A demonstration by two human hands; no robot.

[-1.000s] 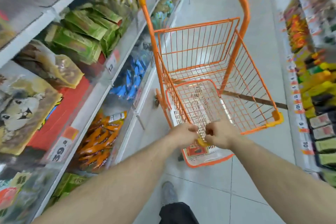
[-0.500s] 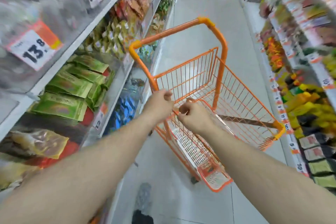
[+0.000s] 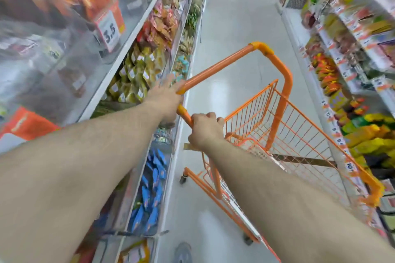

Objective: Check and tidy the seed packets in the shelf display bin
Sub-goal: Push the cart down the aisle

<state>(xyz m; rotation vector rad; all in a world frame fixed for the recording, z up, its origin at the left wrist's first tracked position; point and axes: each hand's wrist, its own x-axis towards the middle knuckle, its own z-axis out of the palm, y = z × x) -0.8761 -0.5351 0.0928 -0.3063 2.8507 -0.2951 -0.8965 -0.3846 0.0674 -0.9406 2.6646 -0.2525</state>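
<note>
My left hand [image 3: 164, 98] reaches out with fingers spread and blurred. It lies over the near corner of the orange cart handle [image 3: 226, 60], right by the left shelf. Just beyond its fingertips a clear-fronted shelf bin [image 3: 171, 57] holds small yellow-green packets [image 3: 136, 70] with white labels. My right hand [image 3: 205, 128] is closed around the handle's left upright. The orange wire shopping cart [image 3: 299, 126] stands tilted in the aisle, and its basket looks bare.
Shelves of packaged goods line both sides of the narrow aisle. Blue packets [image 3: 154, 177] fill a lower bin on the left, and a price tag reading 3.5 [image 3: 110, 31] hangs above. Grey floor [image 3: 235, 28] stretches ahead. My shoe [image 3: 181, 252] shows below.
Both hands rose from the cart's lower basket to its handle. The view swung upward along the aisle. My left hand has opened and moved towards the left shelf.
</note>
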